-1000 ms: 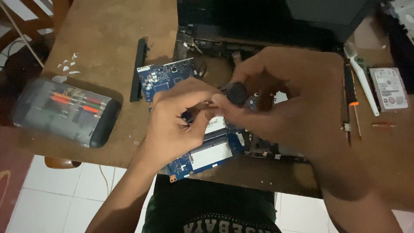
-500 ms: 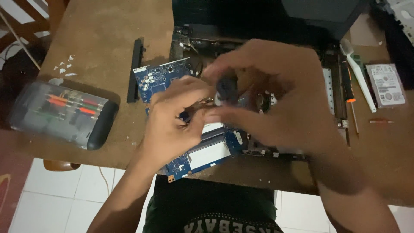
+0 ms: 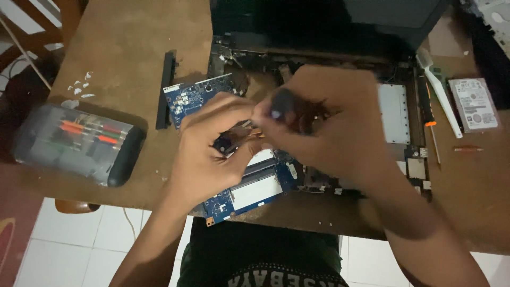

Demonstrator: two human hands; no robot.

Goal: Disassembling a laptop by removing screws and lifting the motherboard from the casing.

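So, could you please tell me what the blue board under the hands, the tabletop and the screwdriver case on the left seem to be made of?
The blue board looks like rigid laminate with a matte blue coating, dotted with small metallic parts. The tabletop seems to be wood or wood-look board: brown, dull, slightly mottled. The screwdriver case appears to be plastic, with a cloudy see-through lid showing orange and red handles over a dark base.

Blue circuit board [image 3: 197, 97], brown table [image 3: 117, 48]

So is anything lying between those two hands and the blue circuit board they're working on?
Nothing visible does. The left hand and right hand sit directly over the blue circuit board, the right one gripping a dark-handled screwdriver down toward it. The hands hide the exact contact spot.
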